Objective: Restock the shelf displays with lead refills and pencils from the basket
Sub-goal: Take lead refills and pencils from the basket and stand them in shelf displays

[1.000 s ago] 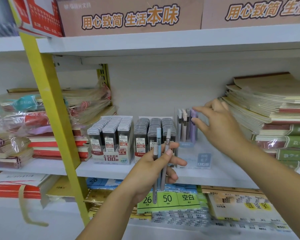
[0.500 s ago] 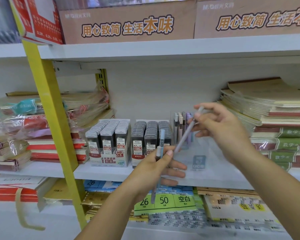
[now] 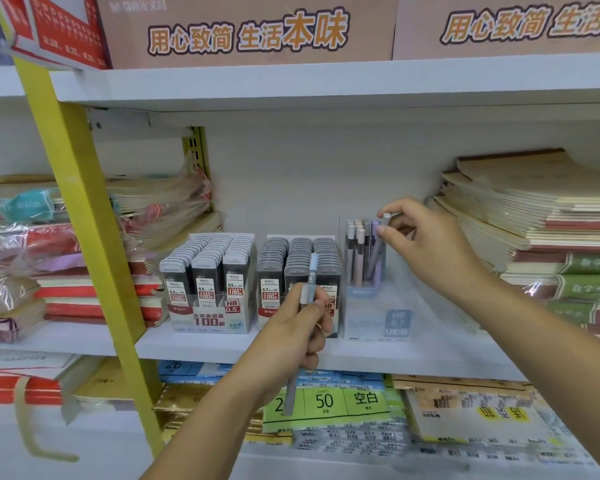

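You get a single view, from the camera on your head, facing the shop shelf (image 3: 222,344) head-on and tilted a little downward. It sits near, with the middle board across the centre and your forearms (image 3: 551,341) crossing the lower part.

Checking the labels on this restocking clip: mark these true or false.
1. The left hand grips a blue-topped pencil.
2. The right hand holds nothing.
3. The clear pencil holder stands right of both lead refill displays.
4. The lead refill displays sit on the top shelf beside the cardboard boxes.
1. True: the left hand grips a blue-topped pencil in front of the lead refill displays.
2. False: the fingers of the right hand pinch the top of a tilted pencil whose lower end is in the clear pencil holder.
3. True.
4. False: they sit on the shelf one level below the cardboard boxes.
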{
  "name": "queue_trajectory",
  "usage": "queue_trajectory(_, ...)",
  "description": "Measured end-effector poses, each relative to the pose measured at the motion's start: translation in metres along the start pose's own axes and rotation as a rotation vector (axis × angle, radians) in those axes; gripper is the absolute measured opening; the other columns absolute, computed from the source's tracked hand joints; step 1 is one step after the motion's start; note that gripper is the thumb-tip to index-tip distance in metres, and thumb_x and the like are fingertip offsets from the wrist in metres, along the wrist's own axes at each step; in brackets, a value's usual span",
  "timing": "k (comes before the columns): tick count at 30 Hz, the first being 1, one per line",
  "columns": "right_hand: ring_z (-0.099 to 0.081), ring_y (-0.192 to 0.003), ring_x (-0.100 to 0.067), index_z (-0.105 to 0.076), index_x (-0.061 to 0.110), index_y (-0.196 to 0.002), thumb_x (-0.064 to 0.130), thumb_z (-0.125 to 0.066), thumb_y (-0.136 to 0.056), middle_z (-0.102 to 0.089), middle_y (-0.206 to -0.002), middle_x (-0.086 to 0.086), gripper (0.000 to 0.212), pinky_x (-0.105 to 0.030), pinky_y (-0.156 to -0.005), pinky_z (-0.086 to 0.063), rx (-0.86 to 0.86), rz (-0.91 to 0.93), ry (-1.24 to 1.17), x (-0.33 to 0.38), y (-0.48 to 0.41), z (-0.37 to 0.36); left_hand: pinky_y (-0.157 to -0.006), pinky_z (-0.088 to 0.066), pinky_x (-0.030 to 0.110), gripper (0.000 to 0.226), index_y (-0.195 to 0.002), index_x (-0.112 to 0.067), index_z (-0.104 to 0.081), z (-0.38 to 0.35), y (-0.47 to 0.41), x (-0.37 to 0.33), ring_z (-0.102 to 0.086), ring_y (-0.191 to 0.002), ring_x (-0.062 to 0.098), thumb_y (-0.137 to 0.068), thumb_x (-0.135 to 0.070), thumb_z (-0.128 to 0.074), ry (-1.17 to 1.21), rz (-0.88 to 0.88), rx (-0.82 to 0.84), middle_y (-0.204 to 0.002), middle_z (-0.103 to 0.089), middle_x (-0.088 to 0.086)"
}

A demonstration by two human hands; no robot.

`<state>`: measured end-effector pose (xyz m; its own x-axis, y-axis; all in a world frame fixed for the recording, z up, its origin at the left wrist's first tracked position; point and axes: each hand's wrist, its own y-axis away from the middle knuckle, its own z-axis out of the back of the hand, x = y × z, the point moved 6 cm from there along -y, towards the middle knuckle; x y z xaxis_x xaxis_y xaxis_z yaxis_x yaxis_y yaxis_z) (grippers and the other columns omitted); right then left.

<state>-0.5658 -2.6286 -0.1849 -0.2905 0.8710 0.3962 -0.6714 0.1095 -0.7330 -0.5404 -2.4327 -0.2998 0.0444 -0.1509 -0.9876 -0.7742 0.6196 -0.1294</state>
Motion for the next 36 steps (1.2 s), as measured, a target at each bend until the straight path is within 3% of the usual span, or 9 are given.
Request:
queue_trajectory(3,-0.059,-0.072,-0.001,-0.054,0.037,-0.093,0.026,-0.068,-0.088,-0.065,-0.076,0.014,0.019,-0.008,-0.061,-0.036,0.022,0.019,0.040,-0.002,0.000,-0.008,-0.046,-0.032,0.019,0.019,-0.102,-0.027,-0.063,0.001,0.001,0.000,-0.035,-0.053,0.008,-0.106,-0.028,-0.044,0.000,-0.019,0.000,-0.073,-0.057,-0.004)
queue_trajectory(6,-0.057,-0.070,-0.005,-0.053,0.038,-0.092,0.026,-0.069,-0.087,-0.066,-0.078,0.011,0.021,-0.022,-0.063,-0.040,0.037,0.017,0.044,-0.006,0.001,-0.012,-0.048,-0.035,0.019,0.019,-0.110,-0.027,-0.063,0.003,0.000,0.002,-0.037,-0.053,0.008,-0.106,-0.029,-0.044,-0.010,-0.028,-0.003,-0.073,-0.056,-0.004)
queue_trajectory(10,-0.055,-0.069,0.006,-0.048,0.039,-0.097,0.028,-0.068,-0.088,-0.065,-0.077,0.014,0.024,-0.010,-0.059,-0.035,0.049,0.000,0.070,-0.007,-0.001,-0.013,-0.049,-0.037,0.020,0.022,-0.105,-0.032,-0.066,0.003,0.000,0.001,-0.038,-0.054,0.008,-0.106,-0.028,-0.044,-0.019,-0.045,0.004,-0.072,-0.056,-0.004)
queue_trajectory(13,-0.052,-0.067,0.003,-0.041,0.037,-0.101,0.026,-0.067,-0.089,-0.064,-0.078,0.012,0.031,-0.013,-0.056,-0.033,0.043,0.024,0.115,-0.004,-0.002,-0.015,-0.050,-0.036,0.020,0.023,-0.105,-0.034,-0.067,0.003,0.000,0.000,-0.037,-0.054,0.008,-0.106,-0.028,-0.044,-0.029,-0.058,0.008,-0.071,-0.057,-0.004)
queue_trajectory(19,-0.045,-0.100,-0.020,-0.065,0.020,-0.103,0.023,-0.071,-0.085,-0.048,-0.097,0.005,0.019,-0.027,-0.072,-0.033,-0.071,0.104,0.351,0.003,-0.006,-0.013,-0.050,-0.035,0.020,0.024,-0.106,-0.034,-0.068,0.004,0.000,-0.002,-0.036,-0.053,0.008,-0.106,-0.029,-0.045,-0.033,-0.068,0.014,-0.071,-0.058,-0.004)
queue_trajectory(27,-0.041,-0.106,-0.026,-0.071,0.019,-0.111,0.021,-0.059,-0.094,-0.051,-0.106,-0.007,0.021,-0.030,-0.079,-0.035,0.038,0.024,0.422,-0.005,-0.006,-0.019,-0.052,-0.041,0.020,0.022,-0.110,-0.025,-0.068,0.002,0.003,-0.006,-0.041,-0.055,0.009,-0.105,-0.028,-0.047,-0.045,-0.068,-0.002,-0.072,-0.059,-0.002)
queue_trajectory(30,-0.043,-0.104,-0.020,-0.069,0.016,-0.112,0.023,-0.053,-0.096,-0.052,-0.103,0.001,0.023,-0.023,-0.079,-0.028,-0.020,0.062,0.332,0.010,0.005,-0.011,-0.057,-0.046,0.020,0.023,-0.112,-0.026,-0.065,-0.003,0.005,-0.011,-0.047,-0.058,0.009,-0.106,-0.031,-0.044,-0.134,-0.086,0.003,-0.075,-0.065,-0.004)
queue_trajectory(32,-0.050,-0.099,-0.012,-0.069,0.022,-0.109,0.029,-0.051,-0.096,-0.057,-0.097,0.012,0.024,-0.019,-0.076,-0.032,-0.026,0.053,0.146,0.022,0.017,-0.007,-0.060,-0.047,0.019,0.023,-0.113,-0.028,-0.063,-0.006,0.006,-0.015,-0.049,-0.059,0.010,-0.107,-0.034,-0.041,-0.194,-0.097,0.021,-0.077,-0.067,-0.005)
queue_trajectory(36,-0.064,-0.088,0.003,-0.065,0.037,-0.110,0.029,-0.062,-0.092,-0.073,-0.088,0.014,0.020,-0.007,-0.075,-0.044,0.225,-0.134,-0.446,0.045,0.034,-0.018,-0.061,-0.047,0.021,0.023,-0.114,-0.032,-0.062,-0.017,0.006,-0.018,-0.049,-0.059,0.012,-0.107,-0.036,-0.041,-0.205,-0.092,0.059,-0.078,-0.067,-0.005)
